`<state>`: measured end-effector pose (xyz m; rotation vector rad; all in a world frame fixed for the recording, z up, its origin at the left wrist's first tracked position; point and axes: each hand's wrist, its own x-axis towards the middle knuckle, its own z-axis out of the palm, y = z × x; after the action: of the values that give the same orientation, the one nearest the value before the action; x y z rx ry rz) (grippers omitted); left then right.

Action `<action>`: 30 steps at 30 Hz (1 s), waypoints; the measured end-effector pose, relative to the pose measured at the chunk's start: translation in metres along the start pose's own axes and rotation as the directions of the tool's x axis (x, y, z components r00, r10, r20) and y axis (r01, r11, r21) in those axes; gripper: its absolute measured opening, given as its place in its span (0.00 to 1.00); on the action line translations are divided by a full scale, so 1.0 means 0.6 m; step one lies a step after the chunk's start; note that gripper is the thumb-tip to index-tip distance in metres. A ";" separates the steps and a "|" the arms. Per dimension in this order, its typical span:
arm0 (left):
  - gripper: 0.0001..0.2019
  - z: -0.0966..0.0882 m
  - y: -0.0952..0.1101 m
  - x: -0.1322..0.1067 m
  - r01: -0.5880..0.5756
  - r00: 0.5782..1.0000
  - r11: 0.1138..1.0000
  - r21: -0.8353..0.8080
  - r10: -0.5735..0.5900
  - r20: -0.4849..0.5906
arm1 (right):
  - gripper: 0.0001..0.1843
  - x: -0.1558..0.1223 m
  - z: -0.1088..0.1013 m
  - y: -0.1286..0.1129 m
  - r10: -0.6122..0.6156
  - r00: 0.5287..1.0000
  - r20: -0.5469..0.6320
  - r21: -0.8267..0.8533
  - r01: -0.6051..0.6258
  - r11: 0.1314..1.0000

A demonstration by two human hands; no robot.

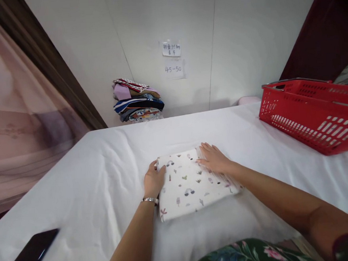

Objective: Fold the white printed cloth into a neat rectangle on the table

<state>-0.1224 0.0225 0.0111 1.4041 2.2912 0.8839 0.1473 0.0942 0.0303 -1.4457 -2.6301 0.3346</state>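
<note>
A folded white cloth (190, 187) printed with small cacti and rainbows lies on the white sheet (90, 172) in front of me. My left hand (153, 181) grips its left edge, thumb on top and fingers curled under. My right hand (213, 158) rests flat on the cloth's upper right corner, fingers stretched out and together. A metal bracelet (150, 200) circles my left wrist.
A stack of folded clothes (137, 100) sits against the back wall under two paper notes (172, 59). A red plastic basket (312, 111) stands at the right. A dark phone (28, 258) lies at the lower left edge.
</note>
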 end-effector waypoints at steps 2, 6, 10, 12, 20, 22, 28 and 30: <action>0.24 0.000 -0.001 0.000 0.001 1.000 1.000 0.004 -0.001 -0.005 | 0.44 0.026 -0.003 -0.002 -0.026 1.000 0.008 -0.016 0.026 1.000; 0.24 0.002 -0.001 0.000 -0.002 1.000 1.000 -0.001 0.002 0.000 | 0.44 0.064 0.012 0.011 0.011 0.997 0.071 -0.061 -0.007 0.998; 0.23 0.004 -0.002 -0.001 -0.012 1.000 1.000 -0.009 0.012 -0.005 | 0.43 0.071 0.022 0.022 0.010 0.998 0.064 -0.084 -0.005 0.996; 0.22 0.005 -0.002 -0.002 -0.009 1.000 1.000 -0.007 0.009 -0.015 | 0.41 0.073 0.017 0.022 0.002 0.997 0.073 -0.076 0.003 0.997; 0.20 0.005 -0.002 -0.004 -0.011 1.000 0.999 -0.031 0.010 -0.023 | 0.31 0.090 0.007 0.021 -0.141 0.988 0.065 -0.043 0.144 0.989; 0.20 0.004 -0.003 -0.004 -0.016 1.000 0.999 -0.043 0.015 -0.018 | 0.30 0.089 0.011 0.022 -0.151 0.988 0.039 -0.061 0.153 0.986; 0.21 0.005 -0.011 -0.005 -0.015 1.000 0.993 -0.118 0.017 0.014 | 0.30 0.085 -0.008 0.034 -0.165 0.982 0.088 -0.093 0.173 0.981; 0.22 0.005 -0.014 0.000 -0.001 0.999 0.984 -0.180 0.008 0.039 | 0.31 0.088 -0.019 0.041 -0.137 0.983 0.121 -0.102 0.150 0.983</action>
<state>-0.1265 0.0209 0.0033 1.3367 2.1208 1.0278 0.1415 0.1529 0.0352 -1.2921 -2.8677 0.2661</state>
